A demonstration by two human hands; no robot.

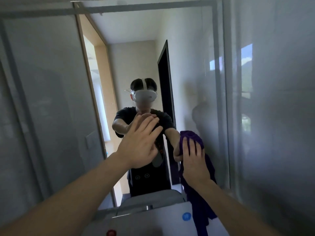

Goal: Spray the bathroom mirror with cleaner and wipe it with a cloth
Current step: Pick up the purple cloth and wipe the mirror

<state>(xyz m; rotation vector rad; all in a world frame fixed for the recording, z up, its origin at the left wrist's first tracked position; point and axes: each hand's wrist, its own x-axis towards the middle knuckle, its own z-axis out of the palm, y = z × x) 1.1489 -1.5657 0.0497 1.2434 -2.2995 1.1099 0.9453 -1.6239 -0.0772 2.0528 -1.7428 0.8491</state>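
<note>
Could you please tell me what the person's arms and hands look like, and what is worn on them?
Both forearms are bare from the frame's edge to the wrists. The left hand and right hand wear no gloves, and no watch, ring or bracelet shows. The reflection in the mirror shows a black short-sleeved T-shirt.
</note>
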